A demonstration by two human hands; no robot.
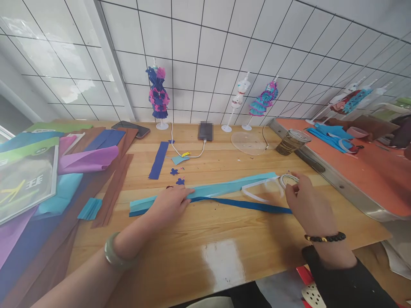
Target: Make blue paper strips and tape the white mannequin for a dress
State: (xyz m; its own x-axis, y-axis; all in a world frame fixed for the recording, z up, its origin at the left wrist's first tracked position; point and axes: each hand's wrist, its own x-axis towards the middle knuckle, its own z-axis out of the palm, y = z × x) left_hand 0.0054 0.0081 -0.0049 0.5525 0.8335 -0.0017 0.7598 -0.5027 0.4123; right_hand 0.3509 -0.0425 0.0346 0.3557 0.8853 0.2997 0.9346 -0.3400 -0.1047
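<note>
A long light-blue crepe paper strip [221, 187] lies slantwise across the wooden table. My left hand [171, 200] rests on its left part, fingers together and closed on the strip, which they press to the table. From under that hand a darker blue strip [244, 204] runs to the right, apart from the light one. My right hand [310, 203] is closed around a roll of white tape [288, 180] at the light strip's right end. A loose white length of tape [253, 196] curls beside the roll. My right fingertips are partly hidden.
Stacked coloured paper [86, 158] and a book [28, 179] cover the left side. A phone [205, 131] with a white cable, a clear disc [248, 143] and a cup [292, 142] stand behind. Dressed mini mannequins [158, 96] line the wall. An orange-topped case [353, 171] borders the right.
</note>
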